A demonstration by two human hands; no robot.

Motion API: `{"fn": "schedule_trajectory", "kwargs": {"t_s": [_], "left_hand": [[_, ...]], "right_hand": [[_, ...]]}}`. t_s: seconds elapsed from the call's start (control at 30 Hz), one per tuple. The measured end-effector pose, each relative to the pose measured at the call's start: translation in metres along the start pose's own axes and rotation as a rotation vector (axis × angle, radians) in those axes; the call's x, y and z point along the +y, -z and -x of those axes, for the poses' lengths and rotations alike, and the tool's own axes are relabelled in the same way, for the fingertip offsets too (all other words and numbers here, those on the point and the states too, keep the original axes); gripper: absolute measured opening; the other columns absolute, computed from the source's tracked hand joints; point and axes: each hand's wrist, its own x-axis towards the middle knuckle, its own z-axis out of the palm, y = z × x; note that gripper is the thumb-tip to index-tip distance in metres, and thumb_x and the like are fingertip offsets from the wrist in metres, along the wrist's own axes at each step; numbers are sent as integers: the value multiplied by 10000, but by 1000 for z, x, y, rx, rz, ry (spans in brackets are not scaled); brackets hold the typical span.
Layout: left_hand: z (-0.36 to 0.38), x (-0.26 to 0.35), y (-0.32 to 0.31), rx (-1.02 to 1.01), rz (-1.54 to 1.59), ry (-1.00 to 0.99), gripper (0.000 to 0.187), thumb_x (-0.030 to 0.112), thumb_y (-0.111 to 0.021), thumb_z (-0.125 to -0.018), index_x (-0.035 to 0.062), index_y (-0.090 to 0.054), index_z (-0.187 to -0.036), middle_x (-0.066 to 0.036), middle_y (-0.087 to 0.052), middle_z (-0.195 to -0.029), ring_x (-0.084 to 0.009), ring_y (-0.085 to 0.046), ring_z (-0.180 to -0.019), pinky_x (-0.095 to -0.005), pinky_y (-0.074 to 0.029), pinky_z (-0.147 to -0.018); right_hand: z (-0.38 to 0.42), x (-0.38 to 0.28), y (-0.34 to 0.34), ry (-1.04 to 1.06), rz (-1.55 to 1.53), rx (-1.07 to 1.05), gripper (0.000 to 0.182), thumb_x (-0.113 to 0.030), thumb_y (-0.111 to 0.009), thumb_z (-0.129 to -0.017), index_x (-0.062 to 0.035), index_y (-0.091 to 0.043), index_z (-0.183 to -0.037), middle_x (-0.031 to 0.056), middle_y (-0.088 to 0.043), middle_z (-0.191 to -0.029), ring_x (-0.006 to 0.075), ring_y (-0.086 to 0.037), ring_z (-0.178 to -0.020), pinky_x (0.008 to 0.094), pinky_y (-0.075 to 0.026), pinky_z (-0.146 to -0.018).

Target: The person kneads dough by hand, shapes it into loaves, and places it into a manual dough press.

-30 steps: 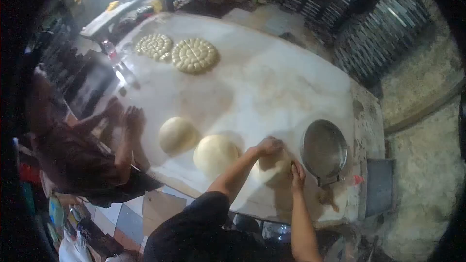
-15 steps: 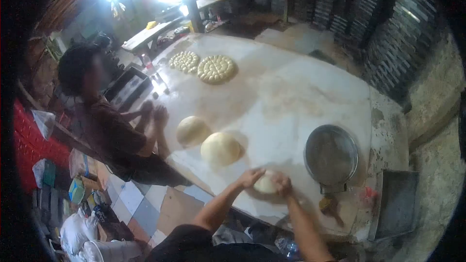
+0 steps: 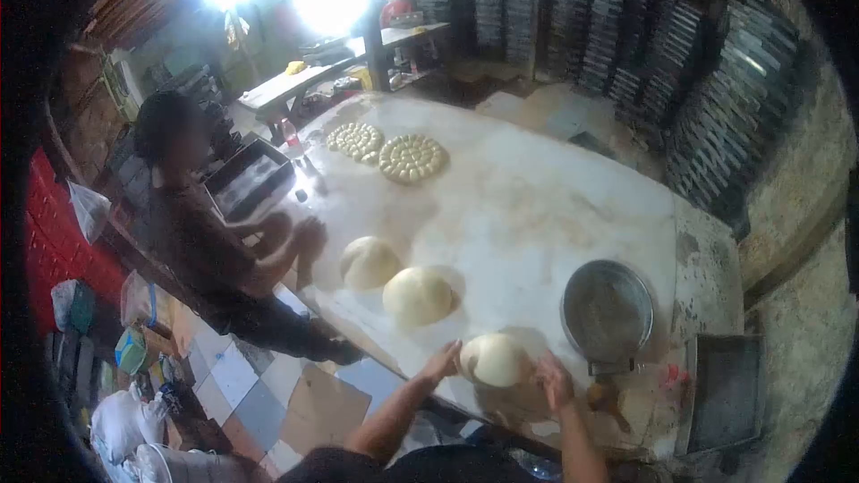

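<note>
A smooth, pale dough ball [image 3: 497,359] sits near the front edge of the table, between my two hands. My left hand [image 3: 442,362] is open, its fingertips right at the dough's left side. On the other side, my right hand [image 3: 555,381] is open with fingers stretched out, a small gap from the dough. Two more large balls of dough, a near one [image 3: 419,296] and a farther one [image 3: 369,263], rest side by side to the left. Farther back lie two round clusters of small dough pieces, a right one [image 3: 412,158] and a left one [image 3: 354,142].
A round metal pan [image 3: 608,315] stands on the worktable [image 3: 528,215] to my right, with a brush-like tool [image 3: 608,401] before it. A rectangular tray [image 3: 727,394] is at the far right. At left, a person [image 3: 201,224] works at the table edge near a black tray [image 3: 250,179].
My hands have moved apart from on top of the dough ball to its two sides, and their fingers have opened. The view has tilted up slightly.
</note>
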Motion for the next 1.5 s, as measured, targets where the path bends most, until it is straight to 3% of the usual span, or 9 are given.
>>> {"fn": "schedule_trajectory", "kwargs": {"t_s": [0.13, 0.23, 0.33, 0.43, 0.6, 0.7, 0.93, 1.33, 1.5], "left_hand": [[-10, 7, -19, -92, 236, -46, 708, 589, -415, -1036, 7, -458, -1435, -148, -592, -1303, -243, -612, -1070, -416, -512, -918], [-78, -27, -24, -251, 119, -43, 687, 583, -402, -1042, -15, -498, -1367, -163, -604, -1243, -249, -603, -1069, -435, -496, -947], [-54, -7, -48, -183, 489, -136, 704, 598, -376, -1038, -45, -537, -1274, -174, -618, -1113, -287, -611, -1053, -427, -534, -883], [-14, 33, -26, -127, 218, 116, 709, 611, -358, -1034, -32, -544, -1269, -183, -621, -1100, -300, -622, -1031, -443, -534, -892], [-49, 18, 26, 6, -444, -278, 628, 522, -451, -1013, -21, -577, -1303, -297, -560, -1347, -507, -570, -1156, -494, -455, -1029], [-91, -18, 5, 271, -494, -514, 617, 492, -493, -1013, -2, -543, -1380, -286, -569, -1343, -431, -492, -1305, -461, -400, -1097], [-123, 52, -21, -270, -532, -307, 560, 492, -486, -1022, 80, -573, -1390, -173, -657, -1288, -289, -619, -1196, -402, -470, -1024], [-19, -15, -40, -25, -547, -354, 606, 548, -515, -989, 15, -646, -1246, -219, -690, -1173, -321, -648, -1129, -409, -476, -989], [-32, -7, -42, 40, -813, -537, 560, 495, -555, -970, 38, -625, -1286, -206, -710, -1110, -323, -671, -1067, -411, -500, -949]], "right_hand": [[2, 44, -76, 151, -302, 184, 633, -452, -542, -1004, -76, -434, -1502, 121, -445, -1514, 266, -504, -1280, 487, -395, -1095], [-12, 0, -109, -100, -275, 149, 586, -424, -547, -1005, -88, -464, -1478, 125, -459, -1494, 272, -464, -1325, 475, -333, -1143], [-38, -50, -115, 158, -26, -4, 526, -383, -575, -1000, -88, -511, -1431, 112, -569, -1375, 266, -516, -1271, 419, -392, -1083], [-99, -31, -63, 291, 521, 303, 526, -399, -587, -1001, -44, -543, -1386, 114, -622, -1311, 255, -553, -1225, 385, -421, -1043], [-107, 34, 4, 322, 618, 448, 700, -549, -526, -998, 15, -527, -1413, 190, -565, -1420, 345, -517, -1323, 438, -358, -1142], [-57, 15, -53, 390, 364, 368, 659, -488, -565, -1001, 9, -520, -1431, 154, -554, -1428, 279, -494, -1337, 382, -341, -1142], [-104, 0, -61, 533, 292, -43, 566, -393, -603, -970, 22, -590, -1356, 151, -584, -1380, 273, -525, -1303, 374, -357, -1129], [-41, 57, -39, 708, 686, -6, 308, -228, -601, -917, -24, -672, -1136, 209, -692, -1062, 348, -681, -965, 433, -540, -865], [-35, 44, -34, 458, 473, -28, 395, -311, -622, -938, 5, -670, -1169, 129, -718, -1055, 206, -662, -1014, 362, -532, -875]]}}
